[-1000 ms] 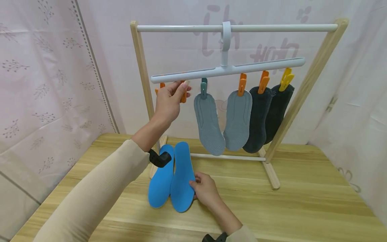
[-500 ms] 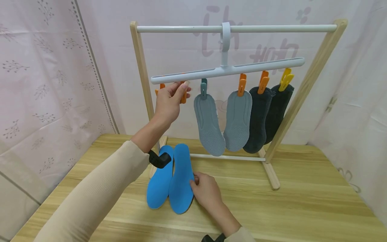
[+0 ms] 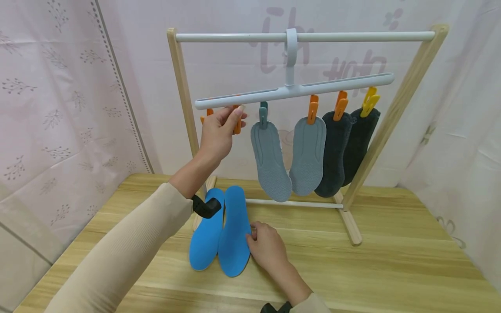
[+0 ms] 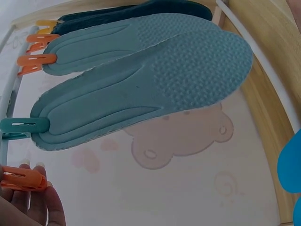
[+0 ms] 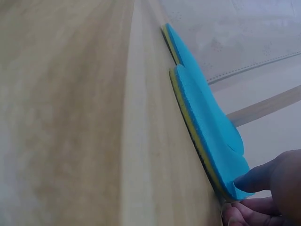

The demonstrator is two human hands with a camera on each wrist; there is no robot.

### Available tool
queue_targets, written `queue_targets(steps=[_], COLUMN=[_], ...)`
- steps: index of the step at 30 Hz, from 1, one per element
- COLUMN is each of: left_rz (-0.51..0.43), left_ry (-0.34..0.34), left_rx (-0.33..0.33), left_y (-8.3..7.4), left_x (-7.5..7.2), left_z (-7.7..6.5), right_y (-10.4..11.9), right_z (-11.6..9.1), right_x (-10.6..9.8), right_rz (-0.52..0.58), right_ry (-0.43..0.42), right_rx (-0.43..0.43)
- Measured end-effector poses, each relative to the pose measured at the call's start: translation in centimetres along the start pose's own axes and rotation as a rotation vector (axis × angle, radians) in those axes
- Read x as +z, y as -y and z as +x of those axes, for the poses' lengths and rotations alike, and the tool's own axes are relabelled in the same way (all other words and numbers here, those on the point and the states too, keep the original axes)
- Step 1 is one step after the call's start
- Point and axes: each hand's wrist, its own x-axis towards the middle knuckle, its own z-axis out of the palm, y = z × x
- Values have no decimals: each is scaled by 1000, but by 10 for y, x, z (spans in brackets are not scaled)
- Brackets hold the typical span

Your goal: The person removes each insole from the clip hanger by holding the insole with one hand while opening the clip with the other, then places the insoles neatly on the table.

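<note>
My left hand (image 3: 218, 134) pinches an orange clothespin (image 4: 26, 179) under the low left side of a grey hanger (image 3: 301, 90); nothing hangs from that clip. On the tabletop, my right hand (image 3: 269, 248) holds the right edge of a blue insole (image 3: 234, 243), thumb on top and fingertips at its underside in the right wrist view. A second blue insole (image 3: 203, 250) lies against its left side, partly hidden by my left wrist. Two grey insoles (image 3: 272, 165) hang from a green clothespin (image 3: 264, 116) and an orange one (image 3: 312, 111).
Two dark insoles (image 3: 330, 161) hang further right from orange and yellow clips. Another orange clip (image 3: 209, 111) sits at the hanger's left end, mostly behind my hand. The hanger hooks over the white bar (image 3: 235, 38) of a wooden rack (image 3: 183, 87) standing on the table (image 3: 391, 265).
Both blue insoles have shifted slightly toward me and to the left, with my right hand on the right one. My left hand has stayed at the orange clothespin.
</note>
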Motion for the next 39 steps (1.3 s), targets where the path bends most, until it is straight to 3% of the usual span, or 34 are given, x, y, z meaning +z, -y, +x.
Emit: queue_targets(steps=[12, 18, 22, 28, 39], left_rz=[8, 2, 0, 13, 24], left_ry=[8, 8, 5, 1, 2], left_rx=[3, 5, 12, 27, 46], left_y=[0, 1, 2, 2, 3], left_x=[-1, -2, -1, -1, -3], left_z=[0, -1, 0, 1, 0], right_y=[-3, 10, 25, 36, 42], right_z=[4, 7, 7, 9, 25], right_x=[-6, -28, -54, -84, -107], right_rz=[39, 196, 289, 309, 339], right_ry=[19, 13, -55, -162, -240], right_rx=[-32, -125, -172, -259, -291])
